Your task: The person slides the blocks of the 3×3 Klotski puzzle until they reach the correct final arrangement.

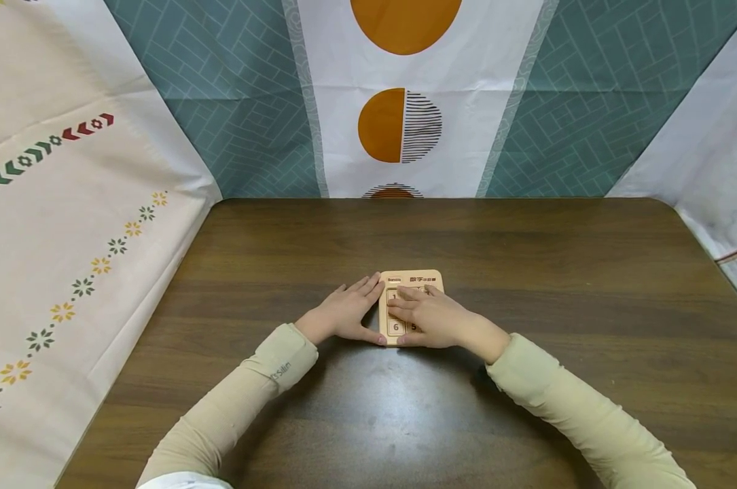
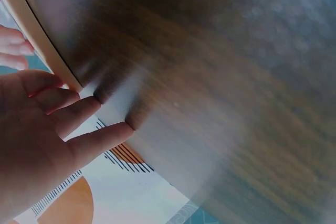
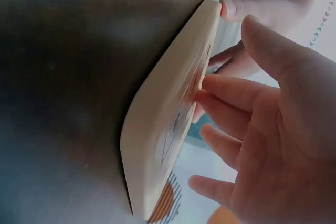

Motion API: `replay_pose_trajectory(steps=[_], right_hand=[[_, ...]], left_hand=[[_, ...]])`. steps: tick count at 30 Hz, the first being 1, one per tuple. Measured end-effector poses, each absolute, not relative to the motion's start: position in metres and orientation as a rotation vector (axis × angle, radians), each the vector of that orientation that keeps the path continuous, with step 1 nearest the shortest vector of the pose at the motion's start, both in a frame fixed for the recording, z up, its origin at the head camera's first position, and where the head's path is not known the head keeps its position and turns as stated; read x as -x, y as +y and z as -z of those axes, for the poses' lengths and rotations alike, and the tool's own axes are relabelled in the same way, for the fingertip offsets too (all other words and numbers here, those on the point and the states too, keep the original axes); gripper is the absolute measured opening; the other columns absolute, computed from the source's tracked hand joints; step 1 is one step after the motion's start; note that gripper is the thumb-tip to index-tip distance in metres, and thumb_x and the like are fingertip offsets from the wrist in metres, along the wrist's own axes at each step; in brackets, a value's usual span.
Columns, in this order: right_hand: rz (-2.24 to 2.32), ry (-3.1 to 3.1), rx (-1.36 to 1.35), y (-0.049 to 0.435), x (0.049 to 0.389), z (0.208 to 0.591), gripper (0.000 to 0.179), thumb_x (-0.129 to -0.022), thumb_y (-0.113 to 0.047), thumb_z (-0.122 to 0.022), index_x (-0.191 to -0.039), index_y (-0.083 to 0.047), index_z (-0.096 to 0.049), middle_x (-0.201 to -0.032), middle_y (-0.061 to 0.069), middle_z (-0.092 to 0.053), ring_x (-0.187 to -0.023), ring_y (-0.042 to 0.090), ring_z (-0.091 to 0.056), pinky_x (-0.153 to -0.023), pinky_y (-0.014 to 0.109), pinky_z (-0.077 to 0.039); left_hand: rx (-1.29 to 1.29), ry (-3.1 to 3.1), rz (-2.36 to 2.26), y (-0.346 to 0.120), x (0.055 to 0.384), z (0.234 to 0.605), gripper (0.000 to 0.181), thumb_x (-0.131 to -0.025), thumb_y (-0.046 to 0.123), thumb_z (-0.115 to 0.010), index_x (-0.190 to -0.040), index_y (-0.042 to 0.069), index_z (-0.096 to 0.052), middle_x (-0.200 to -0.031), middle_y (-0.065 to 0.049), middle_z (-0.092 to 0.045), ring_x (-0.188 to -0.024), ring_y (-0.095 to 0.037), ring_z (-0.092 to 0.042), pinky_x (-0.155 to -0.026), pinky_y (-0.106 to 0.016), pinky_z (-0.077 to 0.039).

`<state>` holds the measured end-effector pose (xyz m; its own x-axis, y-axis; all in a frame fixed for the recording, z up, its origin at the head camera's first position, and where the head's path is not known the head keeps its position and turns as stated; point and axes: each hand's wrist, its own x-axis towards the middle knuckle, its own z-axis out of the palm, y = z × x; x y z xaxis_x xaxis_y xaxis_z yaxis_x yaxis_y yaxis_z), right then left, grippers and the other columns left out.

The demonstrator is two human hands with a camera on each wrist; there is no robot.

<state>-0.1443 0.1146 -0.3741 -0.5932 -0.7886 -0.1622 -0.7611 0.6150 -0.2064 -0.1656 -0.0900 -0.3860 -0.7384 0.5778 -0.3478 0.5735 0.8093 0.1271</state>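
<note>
A pale wooden number sliding puzzle [image 1: 429, 274] lies flat on the brown table; its numbered tiles are partly covered. Along its left side rests my left hand [image 1: 344, 314], fingers extended at the edge and thumb by the lower left corner. My right hand [image 1: 435, 320] reaches over the tiles from the right. In the right wrist view, two fingertips of the right hand [image 3: 278, 124] touch the face of the puzzle [image 3: 152, 103], while the other fingers are held apart from it. The left wrist view shows the left hand [image 2: 37, 135] beside the puzzle's edge [image 2: 44, 40].
The brown wooden table [image 1: 545, 258] extends around the puzzle on all sides. Behind it hangs a teal and white cloth [image 1: 460, 136] with orange circles. A cream patterned cloth [image 1: 50, 258] covers the left side.
</note>
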Motion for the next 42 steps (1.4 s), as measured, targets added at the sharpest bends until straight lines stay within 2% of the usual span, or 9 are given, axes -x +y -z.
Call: replay_pose_trajectory(steps=[12, 24, 42], right_hand=[[0.204, 2.579, 1.346, 0.119, 0.127, 0.378, 0.064, -0.088, -0.049, -0.053, -0.137, -0.008, -0.043, -0.141, 0.007, -0.039, -0.134, 0.028, -0.022, -0.101, 0.058, -0.018], [0.075, 2.847, 1.116, 0.134, 0.145, 0.385, 0.063, -0.085, -0.051, -0.054, -0.132, -0.01, -0.05, -0.138, 0.004, -0.044, -0.134, 0.027, -0.024, -0.1, 0.059, -0.02], [0.085, 2.774, 1.147, 0.113, 0.147, 0.381, 0.063, -0.087, -0.051, -0.052, -0.134, -0.009, -0.048, -0.14, 0.005, -0.041, -0.135, 0.028, -0.02, -0.102, 0.057, -0.019]], left_hand=[[-0.865, 2.632, -0.015, -0.092, 0.166, 0.389, 0.108, -0.071, 0.071, -0.055, -0.146, 0.006, -0.012, -0.152, -0.01, -0.003, -0.137, -0.026, -0.011, -0.101, -0.053, -0.024], [-0.861, 2.633, -0.006, -0.091, 0.167, 0.39, 0.109, -0.071, 0.072, -0.054, -0.147, 0.006, -0.012, -0.152, -0.01, -0.004, -0.138, -0.024, -0.01, -0.102, -0.052, -0.024], [-0.874, 2.635, -0.024, -0.091, 0.166, 0.391, 0.108, -0.071, 0.071, -0.055, -0.147, 0.006, -0.013, -0.152, -0.009, -0.003, -0.137, -0.025, -0.011, -0.101, -0.053, -0.025]])
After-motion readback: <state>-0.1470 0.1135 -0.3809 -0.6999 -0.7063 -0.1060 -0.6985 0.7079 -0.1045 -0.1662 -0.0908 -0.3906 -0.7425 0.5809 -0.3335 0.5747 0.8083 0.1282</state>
